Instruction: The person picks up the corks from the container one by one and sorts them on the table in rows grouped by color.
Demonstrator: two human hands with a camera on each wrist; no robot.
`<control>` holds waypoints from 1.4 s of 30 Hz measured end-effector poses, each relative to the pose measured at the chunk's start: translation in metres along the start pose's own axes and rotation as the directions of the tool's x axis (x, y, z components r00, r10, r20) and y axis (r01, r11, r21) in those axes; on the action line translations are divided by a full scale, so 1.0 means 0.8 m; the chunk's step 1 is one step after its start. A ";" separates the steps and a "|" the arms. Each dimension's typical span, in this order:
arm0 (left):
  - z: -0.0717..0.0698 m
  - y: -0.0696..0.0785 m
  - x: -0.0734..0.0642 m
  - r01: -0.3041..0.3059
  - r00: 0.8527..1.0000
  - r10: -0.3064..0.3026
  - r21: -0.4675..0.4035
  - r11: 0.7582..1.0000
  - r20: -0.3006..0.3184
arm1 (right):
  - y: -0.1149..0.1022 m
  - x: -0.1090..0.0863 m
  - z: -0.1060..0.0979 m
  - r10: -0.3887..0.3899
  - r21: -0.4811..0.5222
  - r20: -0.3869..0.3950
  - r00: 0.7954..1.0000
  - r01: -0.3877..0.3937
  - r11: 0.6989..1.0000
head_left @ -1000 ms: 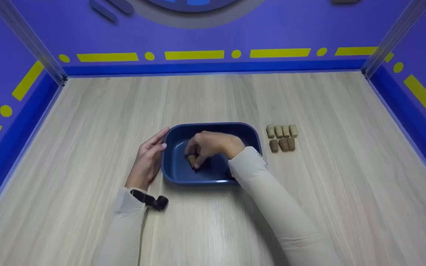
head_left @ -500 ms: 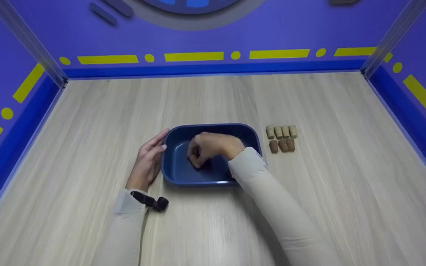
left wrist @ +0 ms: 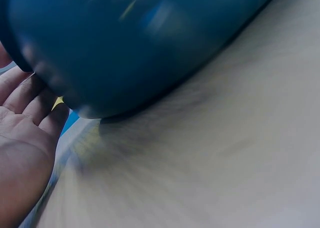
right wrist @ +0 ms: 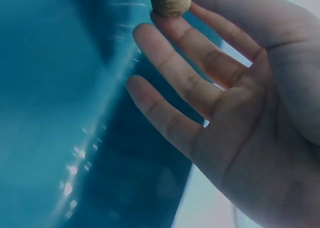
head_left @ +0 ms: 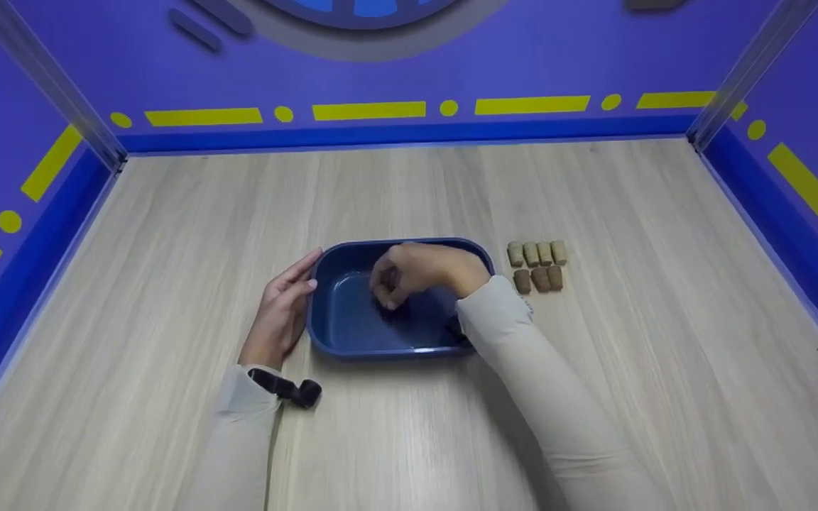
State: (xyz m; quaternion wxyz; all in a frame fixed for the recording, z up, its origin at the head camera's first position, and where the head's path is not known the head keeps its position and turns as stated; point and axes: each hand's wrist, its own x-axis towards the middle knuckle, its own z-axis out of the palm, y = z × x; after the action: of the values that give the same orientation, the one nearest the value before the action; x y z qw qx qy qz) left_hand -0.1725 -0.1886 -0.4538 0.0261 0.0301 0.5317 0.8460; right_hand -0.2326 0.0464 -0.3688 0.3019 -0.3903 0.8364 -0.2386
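A dark blue rectangular tub [head_left: 352,333] with rounded corners sits on the table in the head view. Along its left wall, outside, my left hand [head_left: 282,312] touches it with fairly straight fingers, the thumb near the rim. In the left wrist view those fingers [left wrist: 25,96] lie against the tub's outer side. My right hand [head_left: 416,273] reaches inside over the tub's middle. The right wrist view shows it pinching a tan cork [right wrist: 171,2] between thumb and fingers, its other fingers loosely extended. From the head camera, the fingers mostly hide this cork.
Right of the tub, several light corks [head_left: 537,253] stand in a row, with a shorter row of brown corks [head_left: 540,279] in front. Blue-purple walls [head_left: 380,85] with yellow marks border the wooden table [head_left: 636,298] at the back and sides.
My right hand, which took hold of the cork at the tub's bottom, has moved a little right and back with it. The left hand stays at the tub's left side.
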 end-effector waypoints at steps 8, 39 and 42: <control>0.001 0.001 0.000 -0.001 1.000 0.001 0.001 1.000 0.006 | 0.002 -0.036 -0.025 -0.023 -0.002 -0.072 0.997 0.023 1.000; 0.000 -0.002 -0.001 0.003 1.000 -0.003 -0.004 1.000 0.007 | 0.068 -0.144 -0.045 0.067 0.042 -0.365 0.929 -0.056 0.998; 0.000 -0.002 -0.001 0.005 1.000 -0.005 0.002 1.000 0.005 | 0.076 -0.149 -0.042 0.062 0.047 -0.396 0.916 -0.047 0.998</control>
State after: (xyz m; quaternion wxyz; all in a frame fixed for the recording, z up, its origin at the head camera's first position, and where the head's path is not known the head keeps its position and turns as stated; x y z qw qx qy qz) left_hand -0.1719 -0.1880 -0.4551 0.0296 0.0308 0.5326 0.8453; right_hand -0.2253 0.1822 -0.3455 0.1394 -0.3047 0.8862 -0.3199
